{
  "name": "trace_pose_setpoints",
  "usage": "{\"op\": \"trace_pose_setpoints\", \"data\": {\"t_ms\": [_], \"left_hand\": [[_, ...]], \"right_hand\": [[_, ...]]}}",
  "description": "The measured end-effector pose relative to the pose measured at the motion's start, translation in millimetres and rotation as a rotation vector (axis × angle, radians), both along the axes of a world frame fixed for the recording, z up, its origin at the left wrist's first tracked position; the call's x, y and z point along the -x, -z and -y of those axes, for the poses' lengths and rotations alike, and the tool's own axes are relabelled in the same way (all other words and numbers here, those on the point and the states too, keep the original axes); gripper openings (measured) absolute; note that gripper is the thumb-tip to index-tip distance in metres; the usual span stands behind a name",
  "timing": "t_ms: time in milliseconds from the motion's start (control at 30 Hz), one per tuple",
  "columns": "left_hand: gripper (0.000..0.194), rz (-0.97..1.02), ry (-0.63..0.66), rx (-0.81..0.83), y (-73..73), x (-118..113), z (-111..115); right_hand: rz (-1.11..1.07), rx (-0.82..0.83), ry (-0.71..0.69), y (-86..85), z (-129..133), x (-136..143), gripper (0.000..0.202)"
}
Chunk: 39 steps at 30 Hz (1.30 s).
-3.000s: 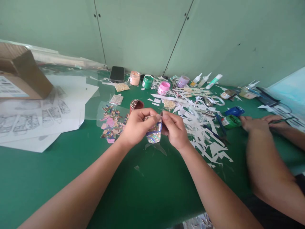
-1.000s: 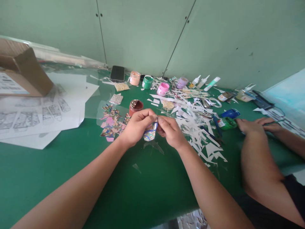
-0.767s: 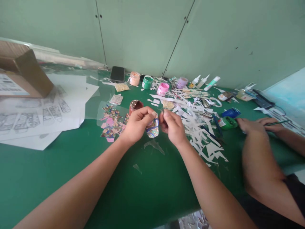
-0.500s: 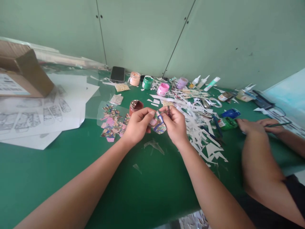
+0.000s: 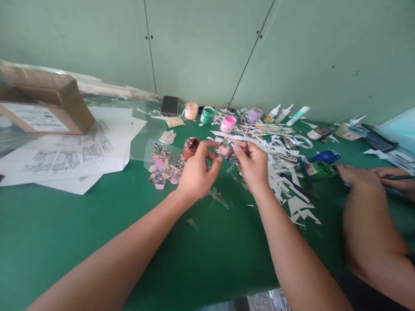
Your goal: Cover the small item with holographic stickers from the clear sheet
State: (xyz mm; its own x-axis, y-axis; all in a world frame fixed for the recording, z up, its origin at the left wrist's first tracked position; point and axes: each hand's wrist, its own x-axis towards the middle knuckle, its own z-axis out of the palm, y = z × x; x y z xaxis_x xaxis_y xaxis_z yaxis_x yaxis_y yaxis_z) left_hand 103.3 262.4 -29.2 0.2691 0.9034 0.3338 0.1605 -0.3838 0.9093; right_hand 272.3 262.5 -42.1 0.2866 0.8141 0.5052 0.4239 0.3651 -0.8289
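A small patterned piece [image 5: 225, 149] with a pink flower and blue and green marks is pinched in my right hand [image 5: 252, 162], thumb on its face. My left hand [image 5: 201, 168] is at the piece's left edge, thumb and forefinger apart; whether a fingertip touches it is hard to tell. Just behind my left hand stands an open brown paint jar [image 5: 190, 148]. Left of that jar, cut patterned pieces [image 5: 159, 164] lie in a pile on a clear sheet.
A cardboard box [image 5: 48, 101] sits on printed sheets [image 5: 71, 162] at left. Paint jars, including a pink one [image 5: 228, 124], line the back. White paper scraps [image 5: 282, 172] spread at right. Another person's hands [image 5: 359, 175] are at far right, one holding a thin tool.
The view has shifted, so the scene sits farther right. The patterned piece now looks turned more sideways, and my left thumb and forefinger have spread from their earlier grip on it.
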Motion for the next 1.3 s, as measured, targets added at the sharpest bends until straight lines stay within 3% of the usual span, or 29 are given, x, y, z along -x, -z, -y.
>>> {"op": "trace_pose_setpoints", "data": {"t_ms": [133, 200, 300, 367, 467, 600, 767, 1067, 1300], "left_hand": [[0.027, -0.181, -0.186, -0.241, -17.5, 17, -8], [0.033, -0.281, -0.372, -0.333, -27.7, 35, -16], [0.049, -0.466, -0.668, -0.214, -35.3, 69, -26], [0.061, -0.593, -0.727, -0.054, -32.7, 88, -30], [0.064, -0.684, -0.616, 0.149, -22.3, 105, -32], [0.046, -0.494, -0.624, 0.095, -14.6, 109, -36], [0.024, -0.059, -0.527, 0.217, -20.4, 106, -37], [0.024, 0.208, -0.397, 0.35, -34.4, 97, -22], [0.022, 0.294, -0.423, 0.43, -28.7, 99, -27]], "right_hand": [[0.047, 0.013, 0.064, 7.7, -5, -2, 0.031], [0.082, 0.031, 0.093, 9.7, -5, 0, 0.03], [0.125, 0.028, 0.1, 10.5, -3, 8, 0.03], [0.159, 0.023, 0.073, 9.6, 0, 14, 0.03], [0.215, 0.031, 0.03, 6.8, 7, 21, 0.03], [0.303, 0.047, 0.061, 3.4, 18, 24, 0.028], [0.424, 0.099, 0.057, 1.5, 28, 30, 0.025], [0.499, 0.149, -0.221, -14.2, 18, 95, 0.024], [0.456, 0.281, 0.005, -21.6, -8, 111, 0.022]]}}
